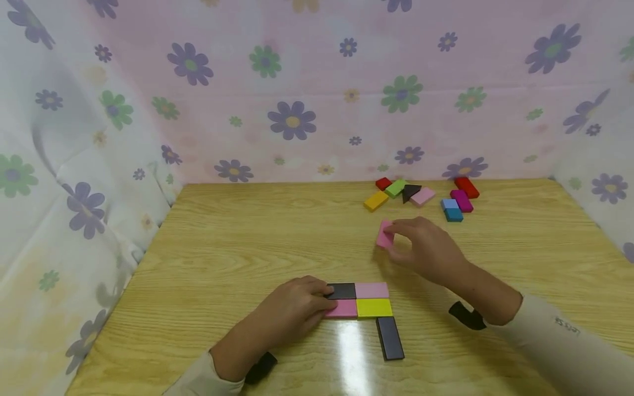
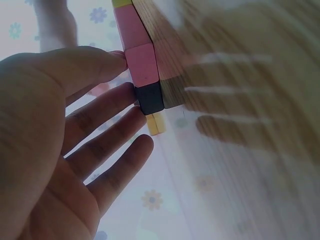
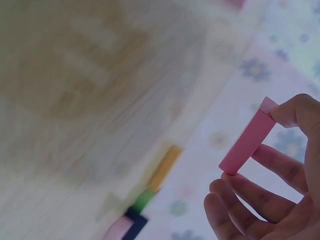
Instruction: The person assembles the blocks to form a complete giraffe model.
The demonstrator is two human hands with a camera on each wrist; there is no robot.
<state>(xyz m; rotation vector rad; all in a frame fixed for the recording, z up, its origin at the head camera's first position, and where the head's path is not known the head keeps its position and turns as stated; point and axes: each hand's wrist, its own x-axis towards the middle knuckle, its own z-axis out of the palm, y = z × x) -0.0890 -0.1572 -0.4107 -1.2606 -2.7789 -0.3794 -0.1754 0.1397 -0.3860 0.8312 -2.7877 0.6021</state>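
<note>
My right hand pinches a pink rectangular block between thumb and fingers, held above the table; the right wrist view shows the same pink block by its narrow side. The left hand touches the left ends of a black block and a deeper pink block with fairly straight fingers. Those two lie flat against a light pink block and a yellow block, two by two. Another black block extends from the yellow one's right end towards me, slightly slanted.
At the back right lie loose blocks: an orange one, a green one, a black triangle, a pink one, and red, magenta and blue ones. Flowered cloth hangs behind the wooden table and along its sides.
</note>
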